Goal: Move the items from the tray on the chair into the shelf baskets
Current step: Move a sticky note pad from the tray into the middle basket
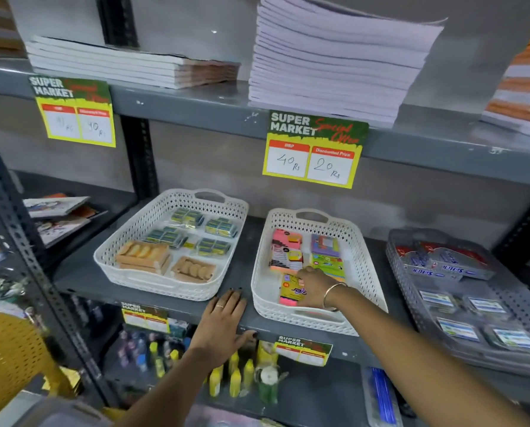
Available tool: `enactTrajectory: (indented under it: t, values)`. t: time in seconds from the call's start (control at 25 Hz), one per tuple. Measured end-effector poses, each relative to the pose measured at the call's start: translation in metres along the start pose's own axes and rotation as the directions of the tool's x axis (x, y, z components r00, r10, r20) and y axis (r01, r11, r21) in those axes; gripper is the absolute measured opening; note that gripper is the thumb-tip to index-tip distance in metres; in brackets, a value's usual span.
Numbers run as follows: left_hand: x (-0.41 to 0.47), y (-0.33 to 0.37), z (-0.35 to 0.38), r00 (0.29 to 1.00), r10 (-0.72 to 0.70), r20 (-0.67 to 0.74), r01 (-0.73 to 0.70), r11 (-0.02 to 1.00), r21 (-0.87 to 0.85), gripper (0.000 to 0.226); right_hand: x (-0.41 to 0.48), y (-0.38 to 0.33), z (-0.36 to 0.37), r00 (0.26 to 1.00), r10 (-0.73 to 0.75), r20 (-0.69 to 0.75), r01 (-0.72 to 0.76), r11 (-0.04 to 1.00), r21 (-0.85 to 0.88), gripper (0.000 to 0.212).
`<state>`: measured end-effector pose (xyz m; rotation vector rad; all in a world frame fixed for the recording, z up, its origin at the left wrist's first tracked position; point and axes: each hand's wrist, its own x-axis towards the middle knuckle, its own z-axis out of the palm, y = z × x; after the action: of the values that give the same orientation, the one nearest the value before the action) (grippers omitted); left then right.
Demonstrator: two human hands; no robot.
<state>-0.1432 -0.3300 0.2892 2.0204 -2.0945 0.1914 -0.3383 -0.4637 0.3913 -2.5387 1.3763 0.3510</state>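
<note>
Two white perforated baskets stand on the grey middle shelf. The left basket (128, 241) holds several small green packs and brown packs. The right basket (362, 266) holds colourful sticky-note packs, pink, purple and green. My right hand (316, 288) reaches into the right basket, its fingers closed on a yellow and pink pack (291, 292) lying at the basket's near end. My left hand (223, 322) rests flat on the shelf's front edge between the two baskets, fingers apart and holding nothing. The tray and most of the chair are out of view.
A grey perforated basket (405, 282) with boxed packs stands at the right. Stacks of notebooks (334, 63) fill the upper shelf, with price tags (316, 149) hanging below. Glue bottles (236, 377) crowd the lower shelf. A yellow chair back (8, 346) is at bottom left.
</note>
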Motion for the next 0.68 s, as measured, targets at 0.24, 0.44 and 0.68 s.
enactTrajectory:
  t: [0.24, 0.44, 0.68]
  values:
    - [0.0, 0.001, -0.003, 1.0, -0.004, 0.02, 0.004, 1.0, -0.003, 0.071, 0.015, -0.017, 0.007, 0.999, -0.023, 0.037, 0.025, 0.998, -0.049, 0.07]
    - [-0.001, 0.001, -0.001, 1.0, -0.005, 0.027, 0.005, 1.0, 0.003, 0.071, 0.016, -0.021, 0.009, 0.998, -0.039, 0.044, 0.042, 0.996, -0.075, 0.062]
    - [-0.026, -0.005, 0.0, 0.998, 0.053, -0.041, -0.052, 0.999, 0.017, 0.071, -0.002, -0.055, -0.039, 0.917, -0.123, -0.38, 0.126, 0.992, -0.019, 0.036]
